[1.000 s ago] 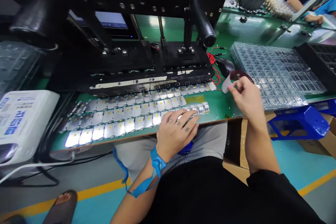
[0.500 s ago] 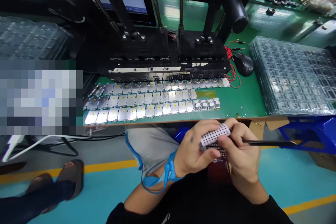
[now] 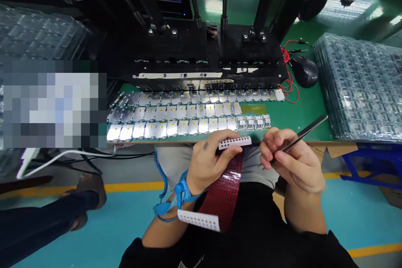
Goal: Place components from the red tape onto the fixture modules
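My left hand is closed on a rolled sticker sheet, white with rows of black dots on one side and shiny dark red on the other. The sheet's free end hangs toward my lap and curls up white at the bottom. My right hand pinches slim dark tweezers, whose blunt end points up and right; the thin tips show below my fingers, apart from the sheet. Beyond my hands, rows of small circuit boards with metal shields lie along the bench's front edge.
A black test fixture with switches stands behind the boards. To its right are a black mouse and red wires. Stacked clear plastic trays sit at the right, over a blue stool. A person's feet show at lower left.
My hands have moved apart, and the sticker sheet now hangs unrolled from my left hand alone. The tweezers have swung from level to slanting upward in my right hand.
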The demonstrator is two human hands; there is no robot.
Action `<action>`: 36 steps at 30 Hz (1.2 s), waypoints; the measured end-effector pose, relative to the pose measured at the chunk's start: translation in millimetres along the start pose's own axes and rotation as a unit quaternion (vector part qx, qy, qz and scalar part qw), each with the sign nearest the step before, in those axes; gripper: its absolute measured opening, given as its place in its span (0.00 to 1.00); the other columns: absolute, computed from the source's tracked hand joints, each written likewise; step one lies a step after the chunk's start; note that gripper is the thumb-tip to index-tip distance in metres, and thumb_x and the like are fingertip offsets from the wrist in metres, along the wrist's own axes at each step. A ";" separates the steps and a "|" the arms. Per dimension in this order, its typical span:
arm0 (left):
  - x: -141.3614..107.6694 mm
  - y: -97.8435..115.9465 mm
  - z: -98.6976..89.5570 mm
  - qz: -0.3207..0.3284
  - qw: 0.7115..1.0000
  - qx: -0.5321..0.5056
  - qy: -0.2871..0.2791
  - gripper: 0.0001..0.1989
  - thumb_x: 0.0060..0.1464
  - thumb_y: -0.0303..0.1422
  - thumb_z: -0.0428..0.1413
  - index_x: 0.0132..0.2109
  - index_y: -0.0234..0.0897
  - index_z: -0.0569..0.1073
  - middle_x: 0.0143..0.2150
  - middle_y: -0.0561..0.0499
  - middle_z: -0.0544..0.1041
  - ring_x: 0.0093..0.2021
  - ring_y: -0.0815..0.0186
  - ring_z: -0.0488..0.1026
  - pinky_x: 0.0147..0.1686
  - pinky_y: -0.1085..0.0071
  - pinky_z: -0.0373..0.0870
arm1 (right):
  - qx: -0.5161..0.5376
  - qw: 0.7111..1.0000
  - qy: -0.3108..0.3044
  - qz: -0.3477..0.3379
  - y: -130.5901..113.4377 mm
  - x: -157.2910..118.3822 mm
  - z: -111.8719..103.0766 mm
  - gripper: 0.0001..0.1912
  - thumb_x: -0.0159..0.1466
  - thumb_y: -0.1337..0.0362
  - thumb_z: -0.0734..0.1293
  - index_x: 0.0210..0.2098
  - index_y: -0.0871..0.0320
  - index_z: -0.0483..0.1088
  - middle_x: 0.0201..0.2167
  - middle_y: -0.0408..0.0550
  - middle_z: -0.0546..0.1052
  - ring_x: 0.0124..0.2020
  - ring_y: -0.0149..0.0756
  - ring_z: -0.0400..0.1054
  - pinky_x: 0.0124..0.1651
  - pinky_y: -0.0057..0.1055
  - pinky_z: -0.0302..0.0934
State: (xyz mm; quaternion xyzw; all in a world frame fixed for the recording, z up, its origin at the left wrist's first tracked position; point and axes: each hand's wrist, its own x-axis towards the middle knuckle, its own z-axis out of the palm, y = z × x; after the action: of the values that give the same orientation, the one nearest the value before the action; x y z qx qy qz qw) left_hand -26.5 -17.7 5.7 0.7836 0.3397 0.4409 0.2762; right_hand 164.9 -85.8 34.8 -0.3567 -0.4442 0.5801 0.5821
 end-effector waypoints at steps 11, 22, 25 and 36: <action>3.6 -0.2 -2.0 0.050 0.998 0.025 -0.003 0.12 0.68 0.42 0.49 0.45 0.38 0.71 0.37 0.53 0.81 0.36 0.73 0.80 0.36 0.79 0.76 | -0.074 0.965 0.170 -0.183 2.5 29.5 32.3 0.14 0.60 0.59 0.73 0.40 0.52 0.64 0.32 0.40 0.71 0.34 0.31 0.76 0.36 0.32 0.78; 7.6 5.5 0.8 0.074 0.997 0.020 0.000 0.11 0.68 0.41 0.50 0.44 0.38 0.71 0.35 0.56 0.81 0.33 0.75 0.80 0.34 0.81 0.75 | -0.092 0.940 0.188 -0.269 18.3 34.0 33.0 0.13 0.59 0.71 0.73 0.41 0.57 0.67 0.30 0.39 0.73 0.29 0.31 0.76 0.31 0.32 0.79; 7.4 6.8 1.8 0.075 0.997 0.022 0.001 0.12 0.67 0.41 0.50 0.44 0.38 0.70 0.34 0.56 0.81 0.33 0.75 0.80 0.33 0.80 0.75 | -0.072 0.944 0.176 -0.270 17.2 34.3 33.5 0.15 0.58 0.75 0.73 0.42 0.57 0.68 0.31 0.39 0.74 0.29 0.33 0.77 0.30 0.32 0.79; 9.1 9.3 1.6 0.084 0.996 0.041 -0.006 0.12 0.68 0.41 0.49 0.44 0.38 0.71 0.35 0.55 0.82 0.34 0.75 0.80 0.32 0.79 0.73 | -0.069 0.949 0.166 -0.259 15.2 33.4 32.4 0.15 0.58 0.75 0.73 0.40 0.56 0.68 0.31 0.39 0.76 0.30 0.33 0.78 0.31 0.32 0.79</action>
State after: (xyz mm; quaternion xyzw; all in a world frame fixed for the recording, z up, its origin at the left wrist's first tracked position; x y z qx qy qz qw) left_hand -18.9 -16.6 16.4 0.8225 0.2886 0.4437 0.2082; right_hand 127.1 -54.8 35.5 -0.3597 -0.4571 0.3101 0.7520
